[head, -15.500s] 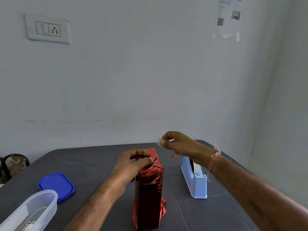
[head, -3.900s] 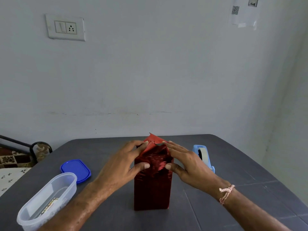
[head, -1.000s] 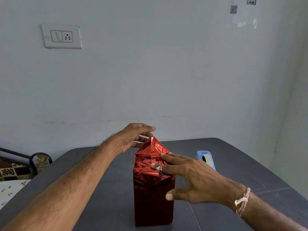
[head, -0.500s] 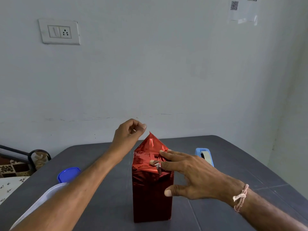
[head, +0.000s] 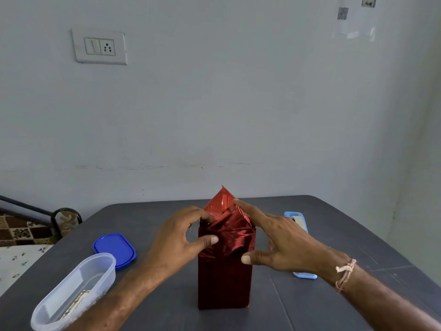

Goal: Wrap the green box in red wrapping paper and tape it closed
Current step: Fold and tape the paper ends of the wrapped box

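Box (head: pixel 224 283) in crinkled glossy red paper (head: pixel 223 201), left hand (head: pixel 176 237) pinching top folds, right hand (head: pixel 281 242) straight-fingered against pointed flap

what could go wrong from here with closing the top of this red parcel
1. The pointed flap stands up, not yet folded down; the crumpled folds below it could spring open if the left hand lets go.
2. The wrapped box stands tall on a narrow end, so a sideways push from the right hand may tip it.
3. The tape dispenser sits behind the right hand; reaching for it would likely free the flap.
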`<action>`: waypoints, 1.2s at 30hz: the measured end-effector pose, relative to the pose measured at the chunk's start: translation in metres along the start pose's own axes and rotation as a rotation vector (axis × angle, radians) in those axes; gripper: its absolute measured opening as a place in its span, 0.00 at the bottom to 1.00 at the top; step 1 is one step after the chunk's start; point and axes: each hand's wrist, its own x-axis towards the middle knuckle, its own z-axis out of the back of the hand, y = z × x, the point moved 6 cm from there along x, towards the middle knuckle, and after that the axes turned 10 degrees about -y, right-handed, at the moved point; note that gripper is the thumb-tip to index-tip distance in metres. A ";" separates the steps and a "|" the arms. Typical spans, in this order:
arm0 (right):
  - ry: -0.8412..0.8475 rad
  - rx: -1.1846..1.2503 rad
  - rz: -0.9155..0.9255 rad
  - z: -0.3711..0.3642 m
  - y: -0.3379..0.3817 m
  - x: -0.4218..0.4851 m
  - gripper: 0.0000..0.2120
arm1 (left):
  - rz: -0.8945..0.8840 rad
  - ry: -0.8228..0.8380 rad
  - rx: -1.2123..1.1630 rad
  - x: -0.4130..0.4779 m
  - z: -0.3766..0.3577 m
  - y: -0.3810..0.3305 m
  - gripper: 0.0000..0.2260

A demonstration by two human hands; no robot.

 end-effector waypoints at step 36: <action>-0.072 -0.004 -0.037 0.001 0.007 0.009 0.34 | -0.211 -0.247 0.195 -0.014 -0.006 -0.065 0.10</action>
